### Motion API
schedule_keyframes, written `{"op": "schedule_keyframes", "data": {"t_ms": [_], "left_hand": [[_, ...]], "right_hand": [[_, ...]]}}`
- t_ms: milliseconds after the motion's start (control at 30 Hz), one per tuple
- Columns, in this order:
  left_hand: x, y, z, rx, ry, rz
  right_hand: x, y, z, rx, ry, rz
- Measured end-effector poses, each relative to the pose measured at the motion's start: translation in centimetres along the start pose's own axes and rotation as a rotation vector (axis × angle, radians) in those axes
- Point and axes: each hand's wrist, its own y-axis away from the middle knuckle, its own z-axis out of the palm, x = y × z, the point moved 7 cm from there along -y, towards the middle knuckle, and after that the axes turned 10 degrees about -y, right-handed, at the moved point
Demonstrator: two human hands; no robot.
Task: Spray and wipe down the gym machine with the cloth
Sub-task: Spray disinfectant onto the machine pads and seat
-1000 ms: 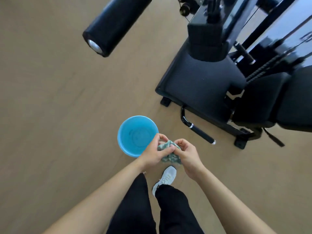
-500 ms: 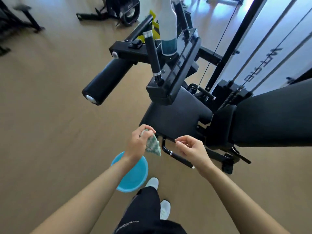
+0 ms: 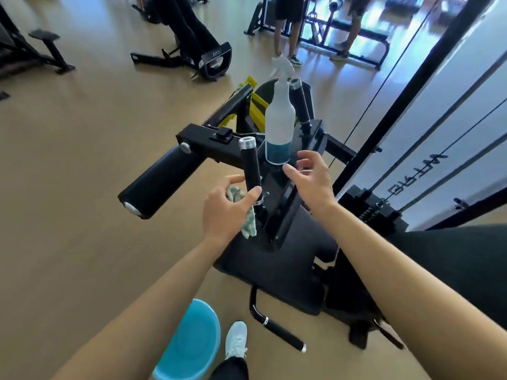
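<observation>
Cloth [image 3: 249,224], pale green and crumpled, sits bunched in the left hand [image 3: 223,212], whose fingers and thumb curl round it; one end hangs below the palm. That hand is just beside the upright black grip [image 3: 251,167] of the gym machine [image 3: 274,266]. The right hand [image 3: 312,183] is spread and holds nothing, its fingertips near the base of the spray bottle [image 3: 279,124], which stands upright on the machine's black plate. The grip stands between the two hands. A foam roller [image 3: 162,185] juts out to the left. On the floor below sit a blue bucket [image 3: 192,341] and a white shoe [image 3: 236,338].
</observation>
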Motion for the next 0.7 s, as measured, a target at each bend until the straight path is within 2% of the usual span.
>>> {"op": "schedule_keyframes", "data": {"t_ms": [167, 367, 600, 700], "left_hand": [[-0.8, -1.7, -0.1, 0.073, -0.047, 0.029], [-1.4, -1.7, 0.4, 0.058, 0.099, 0.0], [-1.3, -1.4, 0.5, 0.082, 0.126, -0.023], [-1.3, -1.3, 0.6, 0.074, 0.118, -0.023]], "right_hand": [[-3.9, -7.8, 2.9, -0.006, 0.133, -0.11], [-8.2, -11.6, 4.8, -0.022, 0.094, -0.243], [-11.5, -11.3, 5.3, -0.194, 0.019, -0.302], [-11.8, -8.8, 4.3, -0.215, -0.042, -0.3]]}}
